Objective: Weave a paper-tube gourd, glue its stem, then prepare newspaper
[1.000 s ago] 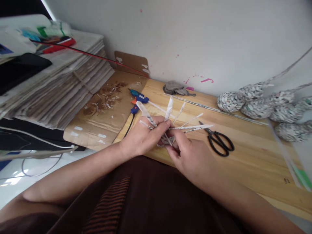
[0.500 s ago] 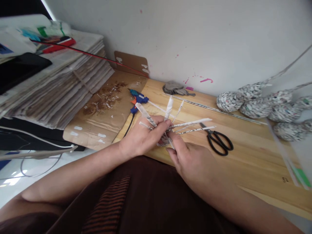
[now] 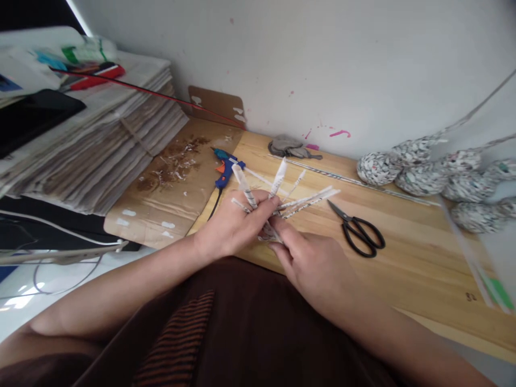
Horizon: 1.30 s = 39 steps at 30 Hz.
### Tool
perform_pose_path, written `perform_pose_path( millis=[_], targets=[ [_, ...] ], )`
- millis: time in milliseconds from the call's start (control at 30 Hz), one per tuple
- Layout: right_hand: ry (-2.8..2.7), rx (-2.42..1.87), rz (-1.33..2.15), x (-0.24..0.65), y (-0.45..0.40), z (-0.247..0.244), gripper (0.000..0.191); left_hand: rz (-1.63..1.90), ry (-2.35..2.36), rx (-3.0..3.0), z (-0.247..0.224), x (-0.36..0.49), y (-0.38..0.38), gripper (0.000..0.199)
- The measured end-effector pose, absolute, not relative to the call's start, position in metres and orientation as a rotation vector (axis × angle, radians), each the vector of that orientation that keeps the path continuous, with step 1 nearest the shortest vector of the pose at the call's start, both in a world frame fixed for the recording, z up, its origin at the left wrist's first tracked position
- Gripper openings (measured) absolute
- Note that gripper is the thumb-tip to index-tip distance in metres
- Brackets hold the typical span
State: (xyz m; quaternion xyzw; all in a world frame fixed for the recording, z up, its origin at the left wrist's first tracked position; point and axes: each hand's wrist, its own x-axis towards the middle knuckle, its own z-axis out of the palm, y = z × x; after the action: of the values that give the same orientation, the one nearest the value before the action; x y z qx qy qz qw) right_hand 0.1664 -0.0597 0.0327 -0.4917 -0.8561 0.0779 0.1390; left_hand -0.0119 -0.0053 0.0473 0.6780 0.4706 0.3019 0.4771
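A small woven piece of rolled paper strips point(image 3: 279, 181) is between my hands, its white printed ends fanning up and to the right. My left hand point(image 3: 237, 223) is closed on it from the left, thumb across the middle. From the right, my right hand point(image 3: 310, 252) pinches its lower right part with thumb and forefinger. The fingers partly hide the woven base. Black-handled scissors point(image 3: 363, 234) lie on the wooden table point(image 3: 411, 258), right of my right hand. A blue glue gun point(image 3: 228, 169) rests beyond my left hand.
Woven paper balls point(image 3: 377, 168) line the right back by the wall. Long paper rods point(image 3: 342, 177) and a grey cloth point(image 3: 292, 147) lie at the back. Stained cardboard point(image 3: 169, 177) and a tall newspaper stack point(image 3: 105, 140) are at left.
The strip ends on the right have swung inward and closer together, uncovering the scissors' tips. Both hands have shifted slightly and keep their hold.
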Motion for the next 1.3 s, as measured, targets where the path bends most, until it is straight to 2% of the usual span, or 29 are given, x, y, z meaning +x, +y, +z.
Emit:
perform_pose_path(
  millis=[67, 200, 300, 467, 567, 667, 733, 867, 1000, 1100, 1300],
  targets=[
    [-2.556, -1.403, 0.156, 0.167, -0.061, 0.034, 0.044, 0.728, 1.154, 1.681, 0.048, -0.012, -0.005, 0.040],
    [-2.580, -1.481, 0.082, 0.167, -0.057, 0.039, 0.031, 0.696, 1.125, 1.739, 0.048, -0.010, -0.006, 0.039],
    [-2.568, -1.502, 0.116, 0.170, -0.055, 0.043, 0.029, 0.683, 1.111, 1.748, 0.048, -0.010, -0.007, 0.040],
    [-2.336, -1.306, 0.480, 0.192, -0.058, 0.068, 0.011, 0.683, 1.113, 1.718, 0.050, -0.012, -0.006, 0.039],
    [-2.069, -1.296, 0.621, 0.204, -0.059, 0.083, 0.012, 0.684, 1.118, 1.697, 0.049, -0.012, -0.005, 0.039],
    [-1.934, -1.294, 0.802, 0.207, -0.061, 0.087, 0.023, 0.685, 1.120, 1.660, 0.047, -0.013, -0.004, 0.038],
    [-2.011, -1.250, 0.955, 0.204, -0.065, 0.087, 0.029, 0.694, 1.129, 1.653, 0.046, -0.014, -0.004, 0.039],
    [-2.382, -0.971, 1.390, 0.199, -0.078, 0.088, 0.029, 0.719, 1.164, 1.698, 0.047, -0.015, -0.005, 0.038],
    [-2.571, -0.765, 1.604, 0.207, -0.085, 0.094, 0.028, 0.709, 1.170, 1.708, 0.049, -0.014, -0.006, 0.037],
    [-2.603, -0.773, 1.553, 0.212, -0.087, 0.095, 0.025, 0.691, 1.165, 1.668, 0.049, -0.013, -0.006, 0.037],
    [-2.147, -1.035, 0.875, 0.196, -0.076, 0.084, 0.014, 0.683, 1.133, 1.585, 0.047, -0.012, -0.005, 0.036]
  ],
)
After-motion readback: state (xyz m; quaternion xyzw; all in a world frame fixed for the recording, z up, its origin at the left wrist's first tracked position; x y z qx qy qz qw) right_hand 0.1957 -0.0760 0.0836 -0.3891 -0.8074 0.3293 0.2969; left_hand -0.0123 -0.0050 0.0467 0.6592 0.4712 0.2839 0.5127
